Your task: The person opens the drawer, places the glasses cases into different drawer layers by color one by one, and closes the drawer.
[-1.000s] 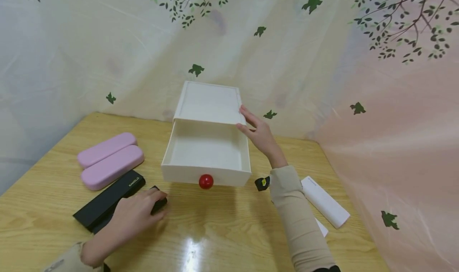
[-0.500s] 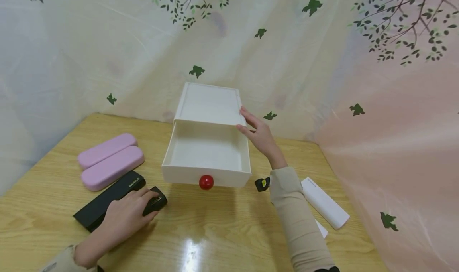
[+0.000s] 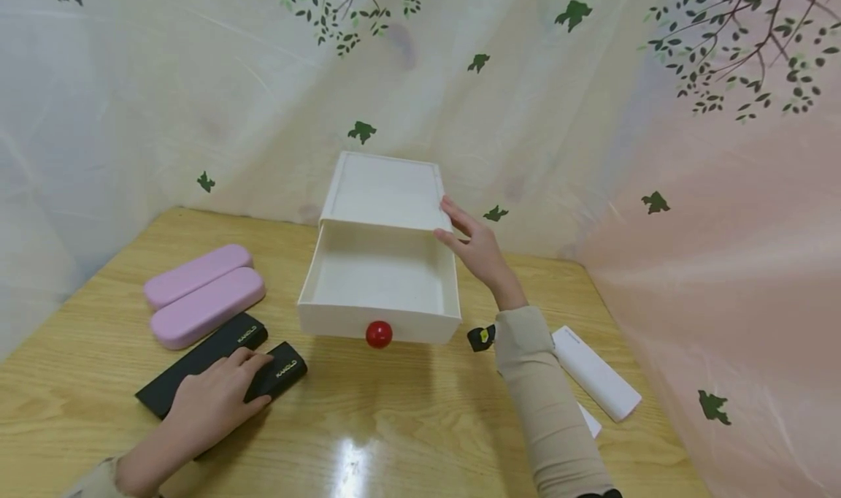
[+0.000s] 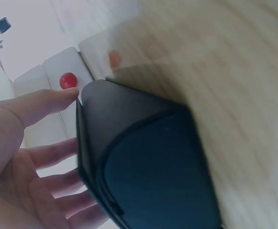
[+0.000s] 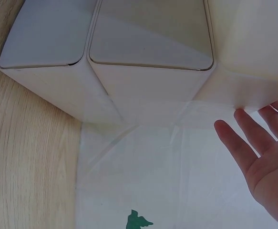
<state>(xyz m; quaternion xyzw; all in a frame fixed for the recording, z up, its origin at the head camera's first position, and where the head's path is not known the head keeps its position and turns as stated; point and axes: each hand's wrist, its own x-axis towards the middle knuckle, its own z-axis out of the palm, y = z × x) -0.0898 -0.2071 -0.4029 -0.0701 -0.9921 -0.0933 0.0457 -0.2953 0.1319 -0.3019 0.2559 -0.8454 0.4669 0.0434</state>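
My left hand (image 3: 213, 396) lies over the nearer black glasses case (image 3: 285, 366), its fingers on the top and its thumb along the near edge. In the left wrist view, the thumb touches a corner of this case (image 4: 153, 162), while the fingertips are hidden behind it. A second black glasses case (image 3: 197, 366) lies just beyond, partly covered by the hand. My right hand (image 3: 482, 253) rests its fairly straight, spread fingers against the right side of a white drawer box (image 3: 388, 190). The box's drawer (image 3: 335, 320), with a red ball knob (image 3: 379, 334), is pulled out with nothing inside.
Two pink cases (image 3: 206, 308) lie at the left on the wooden table (image 3: 368, 439). Right of my forearm is a white case (image 3: 594, 374), with another white piece (image 3: 589, 419) partly hidden. A small black item (image 3: 482, 338) sits by the right cuff. Printed cloth (image 3: 420, 89) hangs behind.
My left hand has slid left and toward me along the nearer black glasses case, uncovering its lettered right end. The right hand and the drawer have stayed put.
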